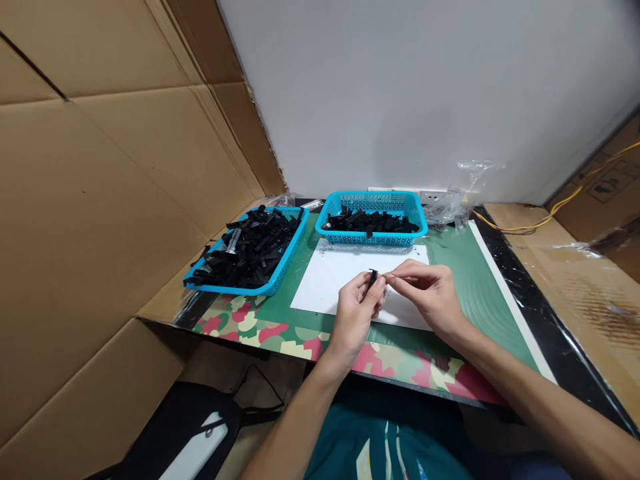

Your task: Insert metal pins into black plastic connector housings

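Observation:
Over the white sheet [313, 287], my left hand [356, 303] is closed around a small black plastic part [372, 279], whose hooked upper end sticks out above the thumb. My right hand [430, 290] is pinched, thumb and index fingertips meeting close beside the left fingertips. Whatever is in that pinch is too small to make out. Beyond the hands, a blue basket [371, 240] holds black pieces [375, 221]. At the left, another blue basket [287, 270] is heaped with similar black parts [255, 250], some poking over its rim.
Under the sheet lies a green mat [480, 280] with a camouflage-patterned front strip [280, 333]. Clear plastic wrap [450, 207] lies at the back right, near a yellow cable [555, 210]. Cardboard [125, 167] walls off the left side. A black bag-like item [185, 427] sits below the table.

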`<action>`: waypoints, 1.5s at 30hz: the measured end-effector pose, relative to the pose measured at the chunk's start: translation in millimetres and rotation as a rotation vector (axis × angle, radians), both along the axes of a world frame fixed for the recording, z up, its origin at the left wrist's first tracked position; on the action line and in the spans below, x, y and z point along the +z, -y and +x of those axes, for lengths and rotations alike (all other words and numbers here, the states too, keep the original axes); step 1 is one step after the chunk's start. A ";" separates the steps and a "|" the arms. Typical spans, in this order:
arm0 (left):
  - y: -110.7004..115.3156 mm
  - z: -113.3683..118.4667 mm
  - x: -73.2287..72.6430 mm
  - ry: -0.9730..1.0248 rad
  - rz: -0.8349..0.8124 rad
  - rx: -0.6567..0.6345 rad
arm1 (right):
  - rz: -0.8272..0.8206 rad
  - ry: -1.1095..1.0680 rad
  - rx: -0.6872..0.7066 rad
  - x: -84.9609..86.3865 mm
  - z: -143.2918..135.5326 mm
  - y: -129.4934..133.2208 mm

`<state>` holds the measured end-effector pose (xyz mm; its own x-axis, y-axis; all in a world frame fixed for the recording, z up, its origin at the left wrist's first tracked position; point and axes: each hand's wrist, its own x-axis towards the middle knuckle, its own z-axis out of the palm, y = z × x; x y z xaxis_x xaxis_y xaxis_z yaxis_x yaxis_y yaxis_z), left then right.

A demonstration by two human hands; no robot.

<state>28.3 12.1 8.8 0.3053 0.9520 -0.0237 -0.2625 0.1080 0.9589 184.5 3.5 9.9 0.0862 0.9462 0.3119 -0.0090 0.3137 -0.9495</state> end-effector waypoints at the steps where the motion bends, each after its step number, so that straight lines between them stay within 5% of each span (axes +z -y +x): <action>1: 0.3 0.1 -0.2 0.004 -0.003 0.011 | 0.023 0.026 0.004 -1.0 -0.2 0.4; 8: 1.0 -4.1 -5.0 -0.057 0.072 0.063 | -0.079 0.069 0.020 -2.0 1.5 -2.1; 16: 1.2 -13.7 -1.8 -0.302 0.288 0.059 | -0.350 -0.048 0.208 -4.8 10.2 -7.0; 24: 8.7 -23.9 -5.0 -0.366 0.384 -0.061 | -0.169 0.060 0.004 14.5 24.2 -5.2; 29: 13.0 -24.3 -6.1 -0.506 0.458 -0.104 | -0.201 0.194 0.033 21.8 38.8 -2.8; 37: 16.7 -23.7 -12.7 -0.777 0.668 -0.129 | -0.384 0.422 0.161 12.4 47.4 -4.5; 45: 16.0 -22.5 -14.6 -0.825 0.705 -0.173 | -0.389 0.549 0.173 -2.4 46.4 -6.1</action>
<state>5.8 -3.9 -5.7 0.5761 0.7780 0.2507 0.4534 -0.5594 0.6939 230.9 9.6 7.5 -0.1488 0.9841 -0.0974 0.4858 -0.0130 -0.8740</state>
